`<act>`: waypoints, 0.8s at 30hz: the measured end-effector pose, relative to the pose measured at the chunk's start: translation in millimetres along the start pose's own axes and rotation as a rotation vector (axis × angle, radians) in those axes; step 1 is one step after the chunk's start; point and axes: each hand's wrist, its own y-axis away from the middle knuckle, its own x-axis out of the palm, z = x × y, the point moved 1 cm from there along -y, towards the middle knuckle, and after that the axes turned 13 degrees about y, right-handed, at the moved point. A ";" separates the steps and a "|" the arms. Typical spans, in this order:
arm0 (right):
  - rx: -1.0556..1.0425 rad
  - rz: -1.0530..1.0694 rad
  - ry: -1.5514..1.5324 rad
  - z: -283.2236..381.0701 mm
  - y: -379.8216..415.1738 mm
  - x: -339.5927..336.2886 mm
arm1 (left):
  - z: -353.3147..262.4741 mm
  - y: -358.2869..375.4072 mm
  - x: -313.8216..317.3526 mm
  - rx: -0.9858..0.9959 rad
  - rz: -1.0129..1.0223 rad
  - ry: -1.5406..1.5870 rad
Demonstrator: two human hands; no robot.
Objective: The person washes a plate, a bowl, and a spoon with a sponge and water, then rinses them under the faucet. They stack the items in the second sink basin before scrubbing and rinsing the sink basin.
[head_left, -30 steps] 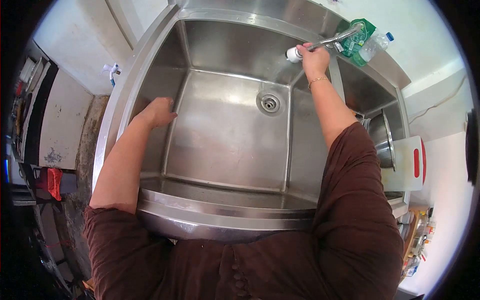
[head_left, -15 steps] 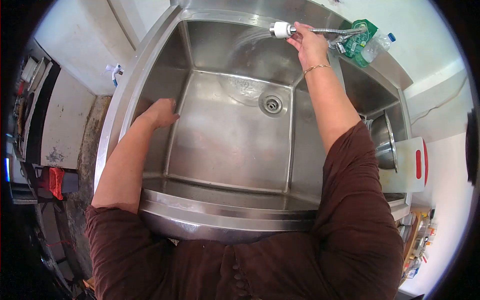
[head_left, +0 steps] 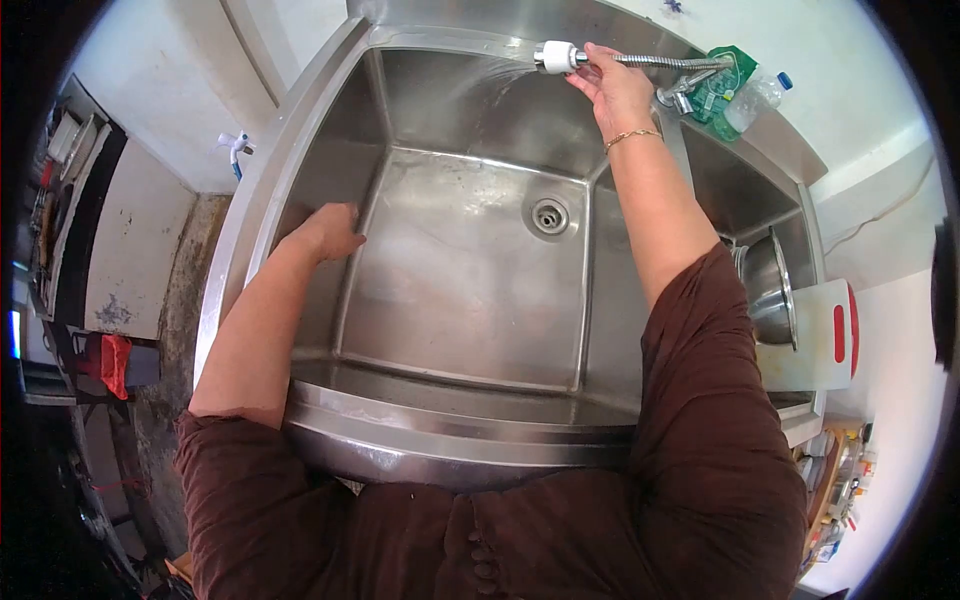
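Note:
My right hand (head_left: pixel 612 88) is closed around the faucet's flexible metal neck, just behind its white spray head (head_left: pixel 560 57). Water (head_left: pixel 490 80) sprays from the head leftward against the back wall of the stainless steel sink (head_left: pixel 460 290). Inside the left side of the basin hangs my left hand (head_left: pixel 332 232), thumb and fingers loosely apart and nothing visible in it. Its lower fingers are partly hidden. A round drain (head_left: pixel 549 217) sits toward the right rear of the wet basin floor.
Right of the basin, a second sink compartment holds a metal bowl (head_left: pixel 767 290) beside a white cutting board (head_left: pixel 808 335) with a red edge. A green packet (head_left: pixel 722 85) and a clear plastic bottle (head_left: pixel 752 103) stand behind the faucet. A wall tap (head_left: pixel 236 146) is at left.
The spray head has shifted slightly left, and the water fan against the back wall is more visible. My left hand has barely moved; the view has tilted a little.

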 end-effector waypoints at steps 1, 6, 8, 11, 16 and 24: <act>-0.007 0.053 -0.007 1.3 0.2 0.6 | 2.2 -1.0 1.2 0.012 -0.006 0.015; -0.009 0.138 0.026 14.6 5.6 -3.4 | -1.1 -0.2 -1.3 -0.020 0.007 0.027; -0.005 0.156 0.045 16.5 4.3 -9.2 | -1.1 0.6 -1.7 -0.020 0.023 0.025; 0.019 0.204 0.155 17.7 6.7 -19.2 | 0.8 2.0 1.1 -0.047 -0.023 0.099; 0.041 0.219 0.373 9.2 11.8 -37.7 | -5.2 4.1 -3.7 -0.034 0.009 0.065; 0.045 0.128 0.859 -14.3 19.9 -62.3 | 0.4 -1.7 -0.4 -0.023 0.032 0.031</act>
